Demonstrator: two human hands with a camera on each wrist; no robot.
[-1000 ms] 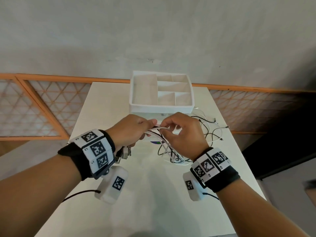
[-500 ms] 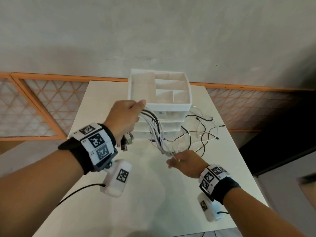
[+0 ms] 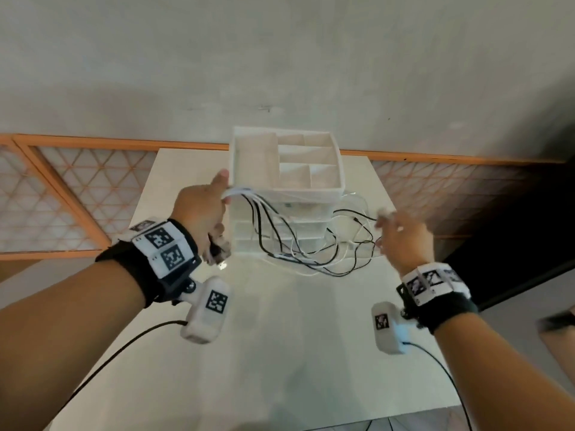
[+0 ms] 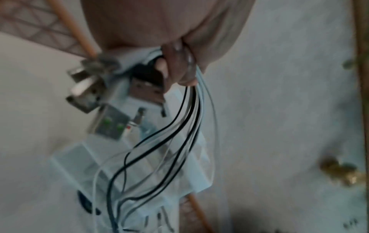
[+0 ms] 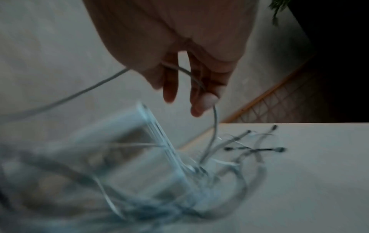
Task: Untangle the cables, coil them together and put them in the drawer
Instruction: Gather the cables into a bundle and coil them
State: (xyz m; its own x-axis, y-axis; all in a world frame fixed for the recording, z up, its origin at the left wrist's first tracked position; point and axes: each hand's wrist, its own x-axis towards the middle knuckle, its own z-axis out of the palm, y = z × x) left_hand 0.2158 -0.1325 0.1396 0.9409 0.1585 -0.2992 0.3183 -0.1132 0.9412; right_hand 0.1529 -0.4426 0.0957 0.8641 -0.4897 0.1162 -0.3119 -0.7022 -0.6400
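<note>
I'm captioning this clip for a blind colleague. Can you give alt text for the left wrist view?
The left hand grips a bundle of black and white cables that hangs down toward a blurred white drawer unit on the table.

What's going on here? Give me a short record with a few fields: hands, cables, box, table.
left hand: grips the bunched ends of the cables
right hand: a white cable runs between its fingers
cables: black and white, loops trailing on the table
drawer box: white, top tray divided
</note>
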